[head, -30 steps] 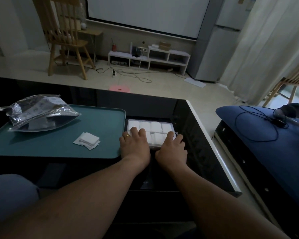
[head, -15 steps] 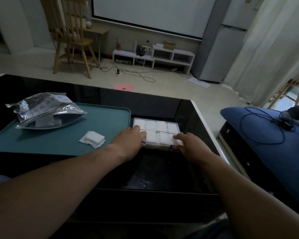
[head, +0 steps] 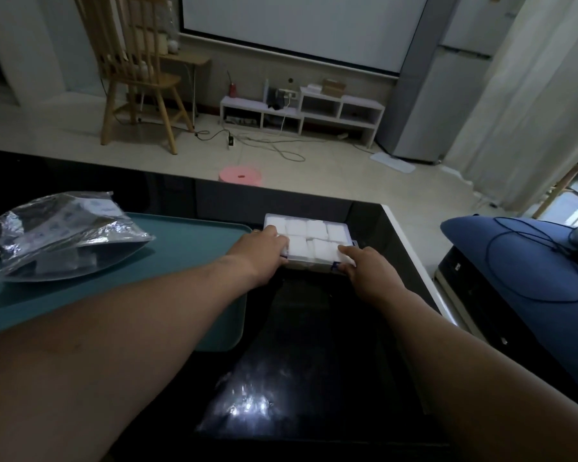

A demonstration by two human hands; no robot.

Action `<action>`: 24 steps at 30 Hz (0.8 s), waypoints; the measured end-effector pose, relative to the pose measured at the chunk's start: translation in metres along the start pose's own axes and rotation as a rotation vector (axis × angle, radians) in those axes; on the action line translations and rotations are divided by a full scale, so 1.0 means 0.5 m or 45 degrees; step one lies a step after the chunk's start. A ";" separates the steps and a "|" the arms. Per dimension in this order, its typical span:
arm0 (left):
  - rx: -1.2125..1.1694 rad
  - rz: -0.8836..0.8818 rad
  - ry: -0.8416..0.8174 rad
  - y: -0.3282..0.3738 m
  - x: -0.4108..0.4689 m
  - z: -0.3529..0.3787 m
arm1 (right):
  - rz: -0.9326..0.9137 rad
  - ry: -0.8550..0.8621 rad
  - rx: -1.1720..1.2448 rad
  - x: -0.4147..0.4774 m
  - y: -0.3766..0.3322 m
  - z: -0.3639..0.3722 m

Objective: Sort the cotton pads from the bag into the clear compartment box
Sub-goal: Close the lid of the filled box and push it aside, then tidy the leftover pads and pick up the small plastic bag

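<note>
Gloss, foil, cotton
The table (head: 314, 361) is glossy black; the tray (head: 181, 248) matt plastic; the bag (head: 64, 235) crinkled shiny foil; the box (head: 345, 229) clear plastic; its pads (head: 306, 246) soft cotton; the chair (head: 137, 78) wood.

Open black tabletop (head: 314, 328) in front of the box (head: 309, 260); teal tray (head: 187, 241) bounds the left, the table's edge the right.
</note>
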State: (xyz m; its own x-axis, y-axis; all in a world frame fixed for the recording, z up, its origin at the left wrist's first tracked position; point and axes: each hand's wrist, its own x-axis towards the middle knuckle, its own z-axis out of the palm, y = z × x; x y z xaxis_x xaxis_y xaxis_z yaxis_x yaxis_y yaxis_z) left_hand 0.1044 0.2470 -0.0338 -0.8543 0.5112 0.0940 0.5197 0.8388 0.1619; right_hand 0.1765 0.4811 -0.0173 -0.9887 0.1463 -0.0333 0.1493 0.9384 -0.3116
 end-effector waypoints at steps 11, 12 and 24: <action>-0.036 -0.083 -0.076 -0.039 0.066 -0.055 | 0.118 0.114 -0.001 0.081 -0.026 -0.004; -0.139 -0.095 -0.011 -0.057 0.036 -0.080 | 0.099 0.216 0.002 0.061 -0.045 -0.005; -0.427 -0.368 0.197 -0.276 -0.399 -0.173 | -0.404 -0.330 -0.026 -0.129 -0.501 0.156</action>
State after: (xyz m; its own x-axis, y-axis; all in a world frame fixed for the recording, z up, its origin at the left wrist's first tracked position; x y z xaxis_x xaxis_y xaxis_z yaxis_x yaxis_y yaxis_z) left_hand 0.2028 0.0127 0.0101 -0.9676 0.2104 0.1398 0.2525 0.8229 0.5090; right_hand 0.2017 0.2122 -0.0110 -0.9563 -0.2325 -0.1775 -0.1658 0.9308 -0.3258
